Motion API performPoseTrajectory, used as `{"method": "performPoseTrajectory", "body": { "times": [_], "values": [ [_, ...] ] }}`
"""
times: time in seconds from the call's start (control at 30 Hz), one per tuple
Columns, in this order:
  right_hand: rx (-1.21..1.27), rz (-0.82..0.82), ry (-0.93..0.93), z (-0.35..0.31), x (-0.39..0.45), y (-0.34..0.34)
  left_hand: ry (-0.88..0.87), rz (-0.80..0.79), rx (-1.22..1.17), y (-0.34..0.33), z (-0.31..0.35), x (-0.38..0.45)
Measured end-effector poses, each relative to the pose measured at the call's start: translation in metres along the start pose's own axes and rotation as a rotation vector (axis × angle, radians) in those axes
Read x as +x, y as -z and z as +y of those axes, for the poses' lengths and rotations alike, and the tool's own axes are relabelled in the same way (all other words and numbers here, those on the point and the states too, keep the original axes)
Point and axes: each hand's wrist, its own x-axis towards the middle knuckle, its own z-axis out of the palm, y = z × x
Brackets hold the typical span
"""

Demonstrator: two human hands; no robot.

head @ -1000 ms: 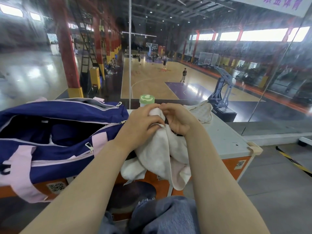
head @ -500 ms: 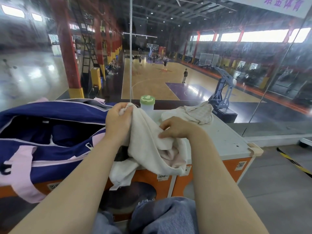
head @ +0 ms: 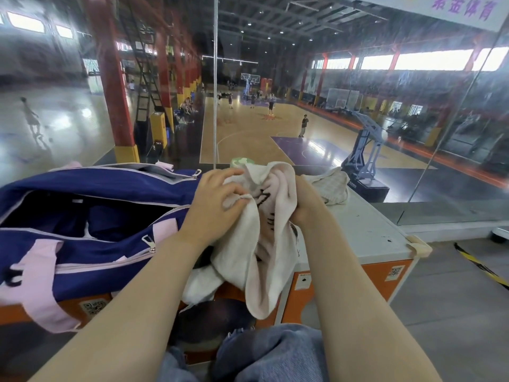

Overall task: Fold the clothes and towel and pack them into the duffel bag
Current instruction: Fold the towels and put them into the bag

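Over the near edge of the counter (head: 369,232) I hold the towel (head: 261,244) up in both hands, clear of the top, so that the cloth hangs free and I can find its edges. Left hand (head: 217,205): thumb and forefinger pinch a fold of the upper hem, the other fingers curled behind it. Right hand (head: 301,205): mostly hidden by the cloth, but it appears closed on the opposite edge, with the towel draped over its knuckles. Held this way the towel is bunched, not flat; dark markings show on the inner face, and the lower end dangles past the counter front, above my lap. My judgement: folding has not really begun, I am only sorting out corners. Bag (head: 91,216) sits on the counter just left of my left hand, main zip open and mouth gaping toward me, presumably so folded items can go straight in; its inside looks dark and I cannot tell what it holds. Count: one towel in hand, one bag, one pale crumpled garment (head: 327,187) lying on the counter behind my right hand, one bottle with a green cap (head: 241,162) showing above the towel
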Motion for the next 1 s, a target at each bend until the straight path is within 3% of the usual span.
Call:
{"method": "performPoseTrajectory", "body": {
  "times": [0.07,0.2,0.3,0.37,0.87,1.0],
  "values": [
    [-0.002,0.074,-0.049,-0.004,0.000,-0.003,0.004,-0.042,-0.044,-0.004,0.003,-0.001],
    [-0.132,-0.302,-0.382,-0.019,0.017,0.008,0.151,-0.032,-0.175,-0.010,0.007,-0.001],
    [-0.093,-0.035,-0.058,0.007,0.008,0.000,0.290,0.011,-0.300,-0.010,0.011,-0.001],
    [-0.160,-0.019,0.049,0.015,-0.004,-0.005,0.348,0.022,-0.397,-0.009,0.013,-0.001],
    [-0.331,-0.123,0.139,0.018,-0.001,0.021,0.463,0.128,-0.582,-0.006,0.014,0.002],
    [-0.336,-0.147,0.158,0.026,0.001,0.027,0.566,0.146,-0.763,-0.006,0.016,0.005]
  ]
}}
